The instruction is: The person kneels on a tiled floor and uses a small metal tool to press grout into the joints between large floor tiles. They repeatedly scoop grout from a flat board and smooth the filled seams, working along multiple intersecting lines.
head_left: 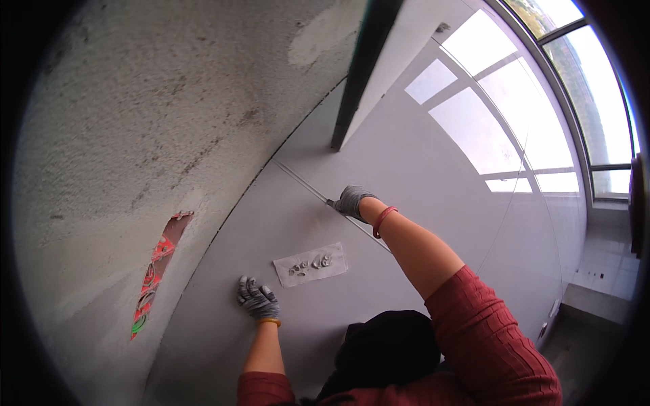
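Note:
My right hand, in a grey striped glove, is closed at a light tile joint on the grey floor. A small dark tip pokes out of its fingers onto that joint; most of what it grips is hidden. My left hand, gloved alike, rests on the floor with bent fingers somewhat apart and nothing visible in them. Between the hands and a little nearer to me lies a white sheet bearing several small grey lumps.
A rough grey wall rises at the left, with a recess holding red boxes and wires. Ahead, a dark-edged upright panel meets the floor. Large windows stand at the right, reflected in the glossy floor.

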`<move>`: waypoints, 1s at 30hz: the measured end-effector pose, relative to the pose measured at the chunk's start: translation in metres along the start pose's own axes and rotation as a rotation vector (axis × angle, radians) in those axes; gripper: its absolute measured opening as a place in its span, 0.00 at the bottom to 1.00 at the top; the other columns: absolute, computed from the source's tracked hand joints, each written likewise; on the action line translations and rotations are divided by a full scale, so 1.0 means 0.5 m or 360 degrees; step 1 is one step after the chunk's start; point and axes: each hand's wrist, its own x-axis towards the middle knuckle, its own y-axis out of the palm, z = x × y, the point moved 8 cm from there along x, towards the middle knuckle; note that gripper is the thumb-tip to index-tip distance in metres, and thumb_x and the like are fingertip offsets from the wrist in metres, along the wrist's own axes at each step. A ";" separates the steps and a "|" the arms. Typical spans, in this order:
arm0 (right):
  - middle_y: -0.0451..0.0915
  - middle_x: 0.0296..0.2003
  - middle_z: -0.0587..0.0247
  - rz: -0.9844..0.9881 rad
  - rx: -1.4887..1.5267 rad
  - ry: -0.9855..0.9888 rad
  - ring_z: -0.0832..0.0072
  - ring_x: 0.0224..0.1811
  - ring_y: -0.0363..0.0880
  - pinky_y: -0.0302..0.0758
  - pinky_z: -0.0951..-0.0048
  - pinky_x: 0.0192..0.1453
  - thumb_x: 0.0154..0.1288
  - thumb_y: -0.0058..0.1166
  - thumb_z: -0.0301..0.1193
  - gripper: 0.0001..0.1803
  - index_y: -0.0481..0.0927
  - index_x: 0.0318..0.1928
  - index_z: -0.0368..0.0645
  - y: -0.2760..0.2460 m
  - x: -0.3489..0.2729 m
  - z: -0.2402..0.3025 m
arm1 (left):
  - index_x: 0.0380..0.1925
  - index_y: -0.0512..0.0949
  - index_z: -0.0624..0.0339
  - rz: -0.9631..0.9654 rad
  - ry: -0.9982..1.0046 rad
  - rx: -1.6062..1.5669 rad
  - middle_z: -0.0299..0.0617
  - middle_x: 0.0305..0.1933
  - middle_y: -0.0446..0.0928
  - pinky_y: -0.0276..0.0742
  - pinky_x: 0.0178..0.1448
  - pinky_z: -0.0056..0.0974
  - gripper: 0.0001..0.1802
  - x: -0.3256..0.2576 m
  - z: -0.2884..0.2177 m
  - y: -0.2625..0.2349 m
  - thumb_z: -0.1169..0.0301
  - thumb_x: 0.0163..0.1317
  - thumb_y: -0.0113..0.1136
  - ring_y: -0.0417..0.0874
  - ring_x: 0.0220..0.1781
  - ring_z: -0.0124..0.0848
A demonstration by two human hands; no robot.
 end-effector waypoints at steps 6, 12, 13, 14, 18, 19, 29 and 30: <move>0.82 0.37 0.47 0.0172 0.0237 0.0184 0.55 0.39 0.82 0.77 0.59 0.45 0.64 0.49 0.47 0.24 0.83 0.40 0.37 0.086 -0.114 -0.155 | 0.54 0.64 0.59 0.0016 0.0046 0.0038 0.53 0.62 0.64 0.62 0.63 0.55 0.23 0.002 -0.016 -0.005 0.69 0.57 0.51 0.66 0.61 0.52; 0.83 0.36 0.51 0.0268 0.0415 0.0318 0.57 0.40 0.82 0.77 0.58 0.45 0.65 0.48 0.48 0.24 0.83 0.41 0.39 0.172 -0.216 -0.306 | 0.54 0.65 0.60 -0.0023 0.0056 0.0122 0.51 0.61 0.66 0.65 0.61 0.52 0.22 0.001 -0.031 -0.012 0.71 0.57 0.51 0.68 0.60 0.51; 0.83 0.36 0.50 0.0272 0.0440 0.0338 0.57 0.40 0.82 0.77 0.58 0.45 0.64 0.48 0.48 0.24 0.83 0.41 0.39 0.189 -0.230 -0.331 | 0.54 0.66 0.60 -0.0031 0.0060 0.0112 0.51 0.61 0.66 0.65 0.61 0.52 0.22 0.002 -0.031 -0.011 0.71 0.57 0.51 0.68 0.60 0.51; 0.83 0.36 0.50 0.0270 0.0461 0.0355 0.57 0.41 0.82 0.77 0.58 0.46 0.64 0.48 0.48 0.24 0.83 0.41 0.39 0.203 -0.242 -0.355 | 0.53 0.67 0.61 -0.0063 0.0072 0.0131 0.52 0.61 0.67 0.67 0.61 0.51 0.20 0.002 -0.033 -0.013 0.70 0.59 0.50 0.69 0.59 0.50; 0.83 0.37 0.49 0.0235 0.0533 0.0406 0.56 0.41 0.83 0.78 0.58 0.46 0.63 0.49 0.46 0.22 0.83 0.41 0.39 0.259 -0.298 -0.453 | 0.53 0.69 0.63 -0.0066 0.0046 0.0175 0.52 0.59 0.68 0.70 0.60 0.48 0.19 -0.001 -0.028 -0.006 0.67 0.64 0.48 0.72 0.58 0.49; 0.83 0.37 0.49 0.0252 0.0537 0.0416 0.56 0.41 0.83 0.78 0.58 0.46 0.64 0.48 0.46 0.23 0.83 0.41 0.39 0.276 -0.314 -0.475 | 0.53 0.68 0.63 -0.0031 -0.0029 0.0100 0.52 0.60 0.68 0.70 0.60 0.47 0.19 -0.001 -0.020 -0.001 0.67 0.64 0.48 0.72 0.58 0.49; 0.83 0.36 0.50 0.0172 0.0590 0.0381 0.58 0.40 0.83 0.78 0.58 0.45 0.65 0.47 0.44 0.21 0.83 0.40 0.39 0.378 -0.452 -0.669 | 0.63 0.58 0.60 0.0172 -0.0972 0.0572 0.53 0.66 0.59 0.68 0.64 0.48 0.34 -0.049 0.049 -0.034 0.63 0.60 0.59 0.69 0.63 0.51; 0.83 0.36 0.49 0.0165 0.0590 0.0366 0.57 0.40 0.83 0.78 0.58 0.45 0.65 0.47 0.43 0.21 0.83 0.40 0.39 0.391 -0.463 -0.688 | 0.63 0.59 0.58 0.0237 -0.1067 0.0523 0.53 0.63 0.63 0.70 0.62 0.46 0.32 -0.068 0.047 -0.041 0.63 0.61 0.59 0.72 0.59 0.49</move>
